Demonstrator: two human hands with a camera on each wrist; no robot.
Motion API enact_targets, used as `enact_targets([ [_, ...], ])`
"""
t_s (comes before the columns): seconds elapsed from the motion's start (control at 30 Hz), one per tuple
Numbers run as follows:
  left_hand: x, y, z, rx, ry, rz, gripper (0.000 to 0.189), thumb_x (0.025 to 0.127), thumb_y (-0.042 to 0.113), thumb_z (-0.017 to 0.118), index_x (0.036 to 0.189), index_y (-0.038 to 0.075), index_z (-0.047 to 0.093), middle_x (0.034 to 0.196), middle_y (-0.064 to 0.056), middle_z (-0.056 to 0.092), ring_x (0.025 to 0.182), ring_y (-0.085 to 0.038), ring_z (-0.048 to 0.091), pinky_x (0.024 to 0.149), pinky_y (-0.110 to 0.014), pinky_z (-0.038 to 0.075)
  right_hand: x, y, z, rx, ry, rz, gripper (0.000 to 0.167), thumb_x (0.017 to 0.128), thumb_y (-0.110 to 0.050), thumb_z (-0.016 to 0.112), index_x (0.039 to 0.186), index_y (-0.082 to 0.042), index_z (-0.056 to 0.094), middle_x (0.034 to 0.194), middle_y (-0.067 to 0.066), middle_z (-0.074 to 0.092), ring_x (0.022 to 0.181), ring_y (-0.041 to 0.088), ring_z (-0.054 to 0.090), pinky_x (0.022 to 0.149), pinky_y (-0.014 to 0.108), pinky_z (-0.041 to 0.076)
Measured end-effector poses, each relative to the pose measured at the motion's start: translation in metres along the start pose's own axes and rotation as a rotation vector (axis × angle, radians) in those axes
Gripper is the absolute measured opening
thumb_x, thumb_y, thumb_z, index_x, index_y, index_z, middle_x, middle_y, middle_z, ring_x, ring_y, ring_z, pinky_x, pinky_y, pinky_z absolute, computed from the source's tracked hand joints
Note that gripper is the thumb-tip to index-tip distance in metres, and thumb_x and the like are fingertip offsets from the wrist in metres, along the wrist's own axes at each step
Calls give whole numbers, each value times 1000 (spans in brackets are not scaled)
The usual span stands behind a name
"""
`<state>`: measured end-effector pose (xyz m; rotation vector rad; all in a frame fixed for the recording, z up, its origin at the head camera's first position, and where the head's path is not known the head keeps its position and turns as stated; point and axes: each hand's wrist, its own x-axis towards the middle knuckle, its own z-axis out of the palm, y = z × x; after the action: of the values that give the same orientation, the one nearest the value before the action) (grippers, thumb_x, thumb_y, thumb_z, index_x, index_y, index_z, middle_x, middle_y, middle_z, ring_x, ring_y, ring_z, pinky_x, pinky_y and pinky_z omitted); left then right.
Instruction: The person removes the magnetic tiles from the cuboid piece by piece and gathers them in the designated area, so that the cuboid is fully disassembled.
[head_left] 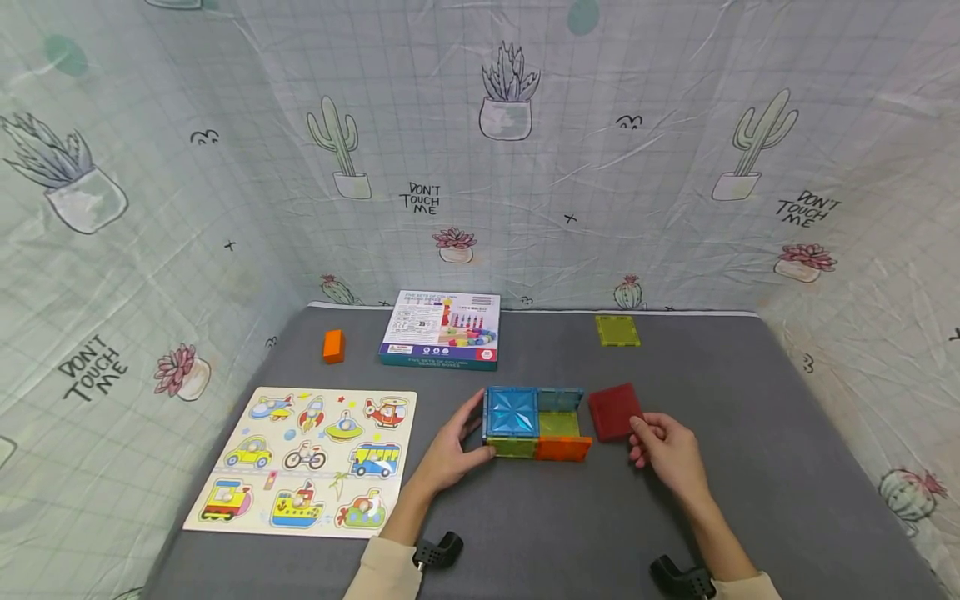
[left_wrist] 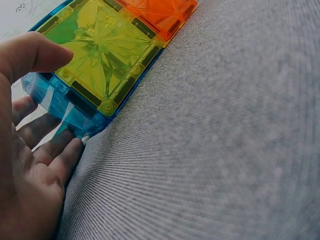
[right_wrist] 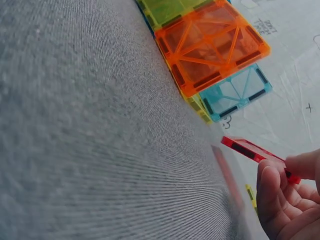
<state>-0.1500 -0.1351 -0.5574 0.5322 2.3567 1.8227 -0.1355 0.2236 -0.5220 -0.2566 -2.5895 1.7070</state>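
Observation:
A box-like build of see-through magnetic tiles (head_left: 513, 412) stands on the table, with a blue tile on top at the left. Its front has a yellow-green tile (left_wrist: 100, 50) and an orange tile (right_wrist: 214, 47); the right half is uncovered above, with a yellow tile as its floor. My left hand (head_left: 452, 450) holds the build at its left end, thumb at the front tile and fingers along the blue side. To the right, my right hand (head_left: 667, 454) pinches a red magnetic tile (head_left: 613, 412) by its near right corner, tilted and apart from the build.
Left of the build lies a wooden vehicle puzzle board (head_left: 341, 462). Behind are a boxed bead set (head_left: 441, 329), an orange block (head_left: 333, 346) and a loose yellow-green tile (head_left: 618, 331). A printed cloth (head_left: 570, 183) rises behind the grey table (head_left: 555, 533).

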Motion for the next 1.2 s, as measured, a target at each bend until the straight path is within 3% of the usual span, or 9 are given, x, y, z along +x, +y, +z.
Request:
enact_targets([
  [0.2, -1, 0, 0, 4, 9, 33, 87, 86, 17, 74, 159, 23, 28, 165, -4, 29, 150, -28, 35, 120, -44, 37, 8, 2, 1, 60, 67, -25, 41, 100, -29, 61, 118, 7, 59, 82, 17, 70, 56, 9, 66, 53, 30, 61],
  [0.53, -1, 2, 0, 23, 11, 3, 88, 85, 19, 74, 158, 30, 27, 165, 1, 28, 150, -24, 35, 120, -40, 37, 25, 6, -2, 54, 132, -59, 42, 99, -27, 62, 123, 7, 58, 84, 19, 72, 55, 6, 67, 53, 27, 61],
  [0.83, -1, 0, 0, 21, 12, 45, 86, 86, 17, 74, 159, 24, 28, 165, -6, 29, 149, -32, 36, 119, -47, 38, 42, 11, -7, 77, 188, -65, 42, 98, -26, 64, 124, 7, 56, 74, 1, 71, 53, 5, 66, 53, 26, 61],
  [1.2, -1, 3, 0, 14, 15, 23, 86, 85, 19, 74, 158, 26, 28, 165, -6, 30, 148, -31, 38, 119, -44, 38, 63, 15, -20, 182, 274, -20, 41, 100, -26, 60, 121, 9, 55, 68, -12, 67, 52, 3, 66, 53, 24, 60],
])
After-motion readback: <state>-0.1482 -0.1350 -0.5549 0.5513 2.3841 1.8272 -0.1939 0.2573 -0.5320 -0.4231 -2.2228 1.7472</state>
